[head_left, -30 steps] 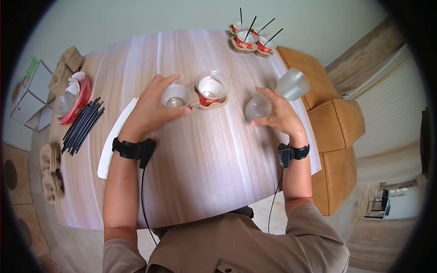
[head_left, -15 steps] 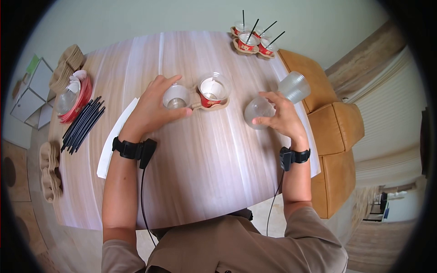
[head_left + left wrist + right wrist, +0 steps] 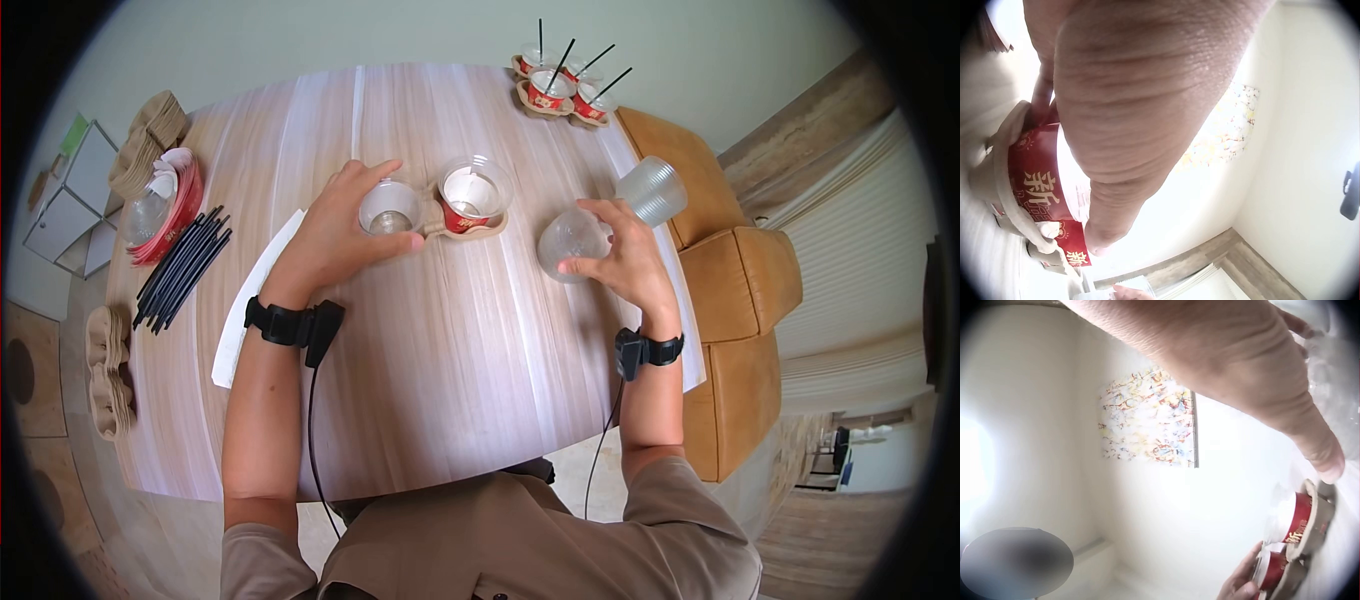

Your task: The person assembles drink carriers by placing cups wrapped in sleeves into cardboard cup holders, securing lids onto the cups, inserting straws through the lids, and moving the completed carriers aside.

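Plainly, left hand (image 3: pixel 338 225) grips upright cup (image 3: pixel 388 212), mouth up; right hand (image 3: pixel 632 262) grips clear plastic (image 3: pixel 570 245).

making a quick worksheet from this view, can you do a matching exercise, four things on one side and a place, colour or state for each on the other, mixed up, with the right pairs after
Things:
1. straws
2. left hand
3. leather seat
4. right hand

Descriptions:
A. tan, beside the table
B. round some clear plastic
C. black, in a pile
D. round a cup in a cardboard carrier

Right pairs: 1-C, 2-D, 3-A, 4-B
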Demonstrator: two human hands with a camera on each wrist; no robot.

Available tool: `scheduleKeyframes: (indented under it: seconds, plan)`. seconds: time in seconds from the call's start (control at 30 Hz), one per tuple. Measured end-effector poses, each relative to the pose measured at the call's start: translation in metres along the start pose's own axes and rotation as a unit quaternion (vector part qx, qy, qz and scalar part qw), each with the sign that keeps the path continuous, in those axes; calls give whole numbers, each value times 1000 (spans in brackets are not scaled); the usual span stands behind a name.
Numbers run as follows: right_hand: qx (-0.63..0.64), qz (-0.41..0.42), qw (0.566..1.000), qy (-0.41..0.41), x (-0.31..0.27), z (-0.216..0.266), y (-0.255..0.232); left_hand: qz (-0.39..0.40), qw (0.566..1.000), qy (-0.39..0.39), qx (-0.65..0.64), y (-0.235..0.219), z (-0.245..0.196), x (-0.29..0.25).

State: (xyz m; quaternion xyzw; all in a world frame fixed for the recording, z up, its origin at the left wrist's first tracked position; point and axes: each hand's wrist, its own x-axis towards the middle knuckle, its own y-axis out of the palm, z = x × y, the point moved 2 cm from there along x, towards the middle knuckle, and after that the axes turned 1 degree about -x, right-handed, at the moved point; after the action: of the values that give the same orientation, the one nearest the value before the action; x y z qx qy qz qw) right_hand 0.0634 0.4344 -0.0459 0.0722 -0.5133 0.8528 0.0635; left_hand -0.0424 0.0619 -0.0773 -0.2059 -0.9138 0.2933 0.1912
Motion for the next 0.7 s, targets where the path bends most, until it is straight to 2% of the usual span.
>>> scheduleKeyframes:
  seconds: [0.27,0.37,0.43,0.57,0.63,0.67,0.7]
  plan:
    - [-29,0,1000,-3,-5,13,-7,1,1000,-4,-5,-1,-1,0]
    - [-32,-23,999,-37,-6,12,-10,-1,1000,2,-5,0,1,0]
    - [-5,-42,996,-77,-2,9,-11,-4,1000,12,-3,2,7,0]
    - [58,-61,994,-70,11,12,-10,-19,1000,16,2,4,9,-1]
    - [99,-73,984,-125,24,16,-10,-18,1000,21,-13,2,7,-1]
    - [102,-74,984,-128,33,17,-9,-15,1000,16,-15,3,8,-1]
    - [167,-30,978,-120,44,17,-7,-12,1000,11,-18,3,8,-1]
